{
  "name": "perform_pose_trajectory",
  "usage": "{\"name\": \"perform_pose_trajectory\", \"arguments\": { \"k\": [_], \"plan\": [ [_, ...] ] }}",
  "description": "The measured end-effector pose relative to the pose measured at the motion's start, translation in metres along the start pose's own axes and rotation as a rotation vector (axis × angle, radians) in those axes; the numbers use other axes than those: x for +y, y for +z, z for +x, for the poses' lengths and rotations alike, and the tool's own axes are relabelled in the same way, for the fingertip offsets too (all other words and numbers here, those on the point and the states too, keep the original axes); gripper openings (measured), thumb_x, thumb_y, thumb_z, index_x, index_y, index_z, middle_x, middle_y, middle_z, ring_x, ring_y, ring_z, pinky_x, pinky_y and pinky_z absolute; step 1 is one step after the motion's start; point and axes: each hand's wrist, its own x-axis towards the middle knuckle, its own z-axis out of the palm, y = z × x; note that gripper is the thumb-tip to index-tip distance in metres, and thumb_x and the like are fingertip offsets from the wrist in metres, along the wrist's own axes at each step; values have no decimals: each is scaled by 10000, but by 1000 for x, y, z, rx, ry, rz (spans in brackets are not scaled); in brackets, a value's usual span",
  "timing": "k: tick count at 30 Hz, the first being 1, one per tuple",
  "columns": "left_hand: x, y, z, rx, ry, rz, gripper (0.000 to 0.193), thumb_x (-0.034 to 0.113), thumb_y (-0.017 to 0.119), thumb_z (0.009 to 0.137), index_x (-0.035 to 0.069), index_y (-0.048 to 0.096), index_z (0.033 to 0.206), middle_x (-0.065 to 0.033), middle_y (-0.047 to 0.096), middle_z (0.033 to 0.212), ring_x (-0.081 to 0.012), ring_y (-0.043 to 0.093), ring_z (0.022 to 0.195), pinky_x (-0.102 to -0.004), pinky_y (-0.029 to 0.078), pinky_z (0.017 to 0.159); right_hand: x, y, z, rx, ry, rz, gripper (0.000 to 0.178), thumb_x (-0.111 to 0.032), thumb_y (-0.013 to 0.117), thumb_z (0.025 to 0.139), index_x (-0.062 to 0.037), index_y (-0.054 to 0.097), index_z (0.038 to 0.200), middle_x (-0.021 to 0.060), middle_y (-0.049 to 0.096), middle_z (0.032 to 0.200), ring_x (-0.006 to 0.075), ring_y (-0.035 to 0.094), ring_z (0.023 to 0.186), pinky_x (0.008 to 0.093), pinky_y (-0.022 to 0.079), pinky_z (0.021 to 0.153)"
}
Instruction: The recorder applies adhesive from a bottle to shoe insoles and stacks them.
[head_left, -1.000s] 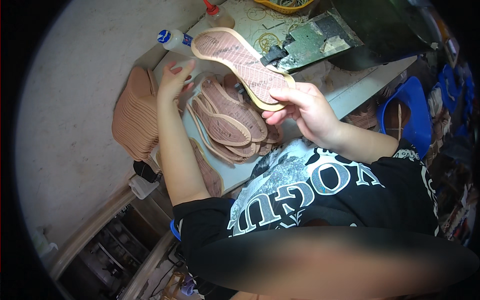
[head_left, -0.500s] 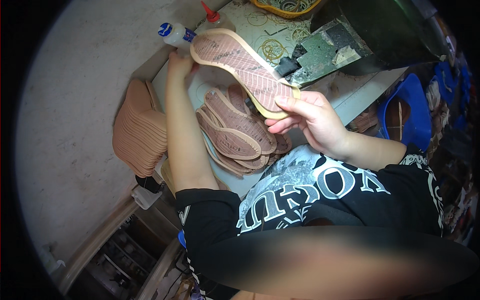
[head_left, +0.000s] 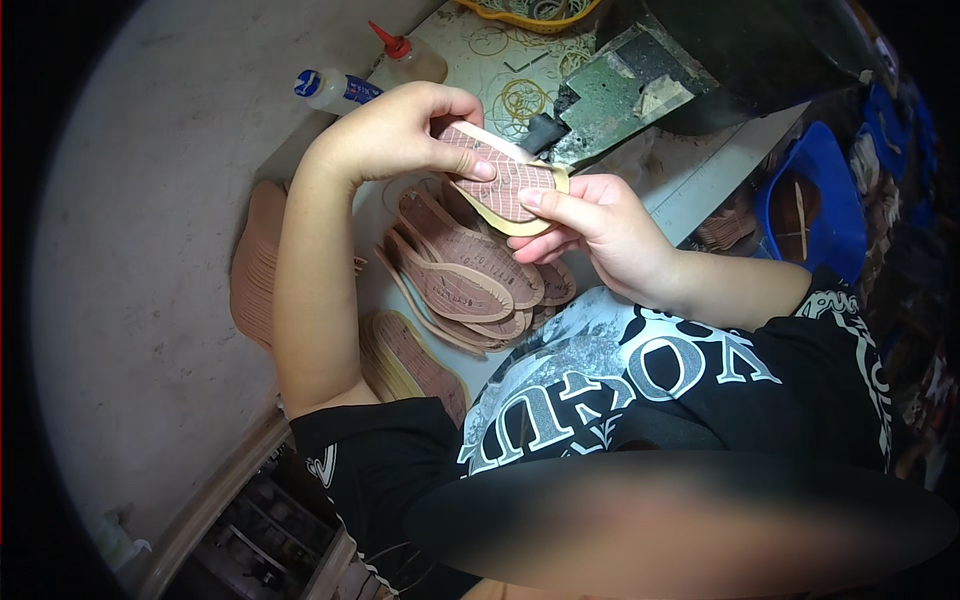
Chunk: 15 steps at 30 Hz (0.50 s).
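Between my two hands is a shoe insole (head_left: 510,185), brownish pink with a pale grid and a cream-yellow rim. My right hand (head_left: 590,220) pinches its near right end, thumb on top and fingers below. Over the far left end curls my left hand (head_left: 410,135), its thumb pressed on the upper face. That hand hides much of the insole's far part. Below them on the table lies a loose pile of similar insoles (head_left: 465,275). By my left elbow, more yellow-rimmed insoles (head_left: 420,355) are partly covered by the arm.
A stack of insoles (head_left: 258,265) leans by the wall at left. At the back stand a red-tipped bottle (head_left: 412,58), a white-and-blue bottle (head_left: 335,90) and a yellow basket (head_left: 530,17). A green machine (head_left: 635,95) occupies the back right; a blue bin (head_left: 820,210) is at right.
My left hand has come back from near the bottles and taken hold of the insole's far end. My right hand keeps its pinch, shifted slightly left.
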Motion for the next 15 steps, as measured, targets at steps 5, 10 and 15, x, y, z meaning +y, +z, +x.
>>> {"name": "perform_pose_trajectory", "arguments": {
  "k": [5, 10, 15],
  "plan": [
    [-4, 4, -11, -61, -98, -255, 311, 218, 809, 815, 36, 602, 957, 22, 591, 821, -62, 523, 792, -226, 434, 680, -3, 3, 1, 8, 17, -11, 400, -336, 619, 984, 57, 675, 1030, 157, 727, 927, 174, 731, 786, 258, 580, 739],
    [1, 26, -30, 2, -130, -484, 285, 218, 760, 873, 24, 593, 997, 30, 566, 828, -50, 510, 788, -213, 426, 657, -8, 0, 3, 6, 52, -53, 443, -381, 615, 984, 56, 677, 1016, 153, 728, 931, 185, 740, 795, 253, 582, 704],
    [12, 42, -42, 150, -145, -354, 269, 253, 705, 917, 7, 618, 985, 0, 593, 768, -63, 520, 720, -249, 443, 631, -12, -3, 4, -33, 45, -114, 414, -364, 608, 987, 40, 678, 1043, 132, 731, 953, 175, 738, 796, 251, 584, 689]
  ]
}}
